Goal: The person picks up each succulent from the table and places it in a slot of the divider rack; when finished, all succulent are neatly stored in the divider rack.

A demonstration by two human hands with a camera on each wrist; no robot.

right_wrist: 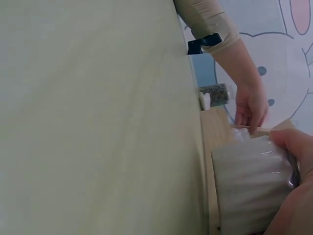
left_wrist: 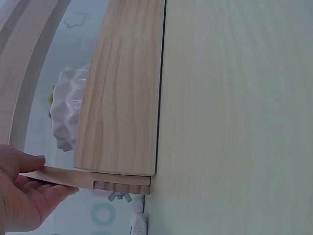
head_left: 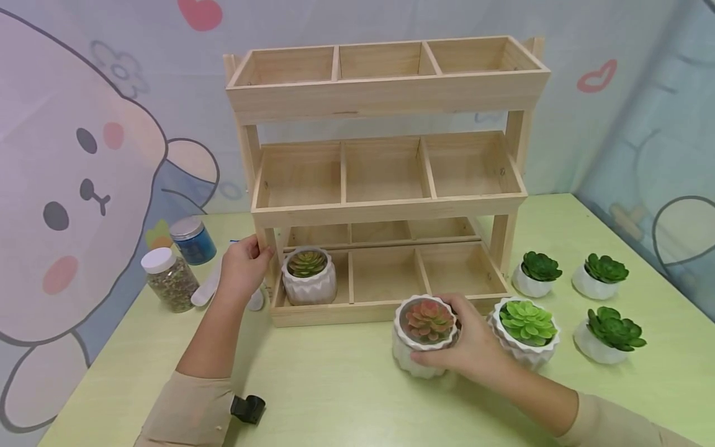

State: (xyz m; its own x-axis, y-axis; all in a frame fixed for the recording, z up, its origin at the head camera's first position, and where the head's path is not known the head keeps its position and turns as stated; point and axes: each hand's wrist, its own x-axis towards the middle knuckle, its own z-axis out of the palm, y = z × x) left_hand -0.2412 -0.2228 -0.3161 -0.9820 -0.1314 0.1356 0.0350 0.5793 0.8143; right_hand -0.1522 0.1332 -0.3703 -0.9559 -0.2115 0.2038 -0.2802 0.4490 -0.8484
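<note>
In the head view my right hand (head_left: 472, 344) grips a white ribbed pot with a reddish succulent (head_left: 429, 321), in front of the wooden shelf's bottom tier. The right wrist view shows that pot (right_wrist: 252, 181) close up, thumb and fingers round its side. At the left, my left hand (head_left: 244, 267) holds the upright post of the wooden shelf (head_left: 391, 214); in the left wrist view the hand (left_wrist: 24, 188) has thumb and fingers on either side of that slat. A potted green succulent (head_left: 309, 276) stands in the bottom tier's left compartment.
Right of my right hand stands a bright green potted succulent (head_left: 526, 329). Several small dark green succulents, one of them a front plant (head_left: 606, 335), are farther right. A jar of gravel (head_left: 170, 280) and a blue jar (head_left: 192, 241) stand left of the shelf.
</note>
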